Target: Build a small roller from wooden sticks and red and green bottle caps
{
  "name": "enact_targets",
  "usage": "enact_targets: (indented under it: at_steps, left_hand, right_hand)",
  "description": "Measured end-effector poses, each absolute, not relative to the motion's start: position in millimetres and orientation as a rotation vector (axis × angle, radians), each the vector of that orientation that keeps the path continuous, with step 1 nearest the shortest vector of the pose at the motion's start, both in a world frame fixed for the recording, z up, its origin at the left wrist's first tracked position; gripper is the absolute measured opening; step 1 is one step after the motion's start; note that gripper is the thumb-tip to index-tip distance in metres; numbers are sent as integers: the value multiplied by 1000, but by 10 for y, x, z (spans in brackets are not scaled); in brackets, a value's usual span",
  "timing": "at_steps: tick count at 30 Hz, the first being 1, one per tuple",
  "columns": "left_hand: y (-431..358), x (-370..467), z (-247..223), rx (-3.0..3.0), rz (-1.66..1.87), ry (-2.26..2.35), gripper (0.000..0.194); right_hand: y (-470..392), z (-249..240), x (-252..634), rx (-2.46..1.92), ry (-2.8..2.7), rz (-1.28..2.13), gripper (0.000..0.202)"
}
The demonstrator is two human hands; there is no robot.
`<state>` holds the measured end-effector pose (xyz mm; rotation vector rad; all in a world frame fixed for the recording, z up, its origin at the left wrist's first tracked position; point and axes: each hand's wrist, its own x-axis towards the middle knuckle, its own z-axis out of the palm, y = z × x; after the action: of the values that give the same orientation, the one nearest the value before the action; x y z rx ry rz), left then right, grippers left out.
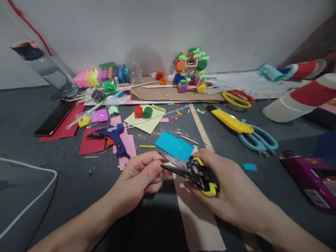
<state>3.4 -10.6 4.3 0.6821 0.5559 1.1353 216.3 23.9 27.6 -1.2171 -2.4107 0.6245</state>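
Note:
My right hand (231, 190) is wrapped round a pair of snips (193, 171) with black-and-yellow handles. Their dark, smeared blades stand apart and point left. At the blade tips, my left hand (147, 173) is closed in a pinch; whatever it holds is hidden by the fingers. Just beyond the snips lies a blue paper rectangle (174, 144). A pale strip of paper (199, 220) runs beneath the blades and my right hand. Left of the hands rests a blue hot glue gun (117, 138) on pink paper.
Behind stands a colourful stick-and-bottle-cap model (191, 70) on cardboard (154, 93). To the right are a yellow box cutter (231, 120), blue-handled scissors (258, 138), a white bottle (296, 99) and a purple device (309, 178). A water bottle (49, 70) and white cable (31, 196) are left.

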Motion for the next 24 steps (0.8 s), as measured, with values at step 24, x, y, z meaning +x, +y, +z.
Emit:
enact_targets:
  at_steps: [24]
  left_hand:
    - [-78, 34, 64, 649, 1045, 550, 29]
  right_hand:
    - [248, 282, 2200, -1213, -2364, 524, 16]
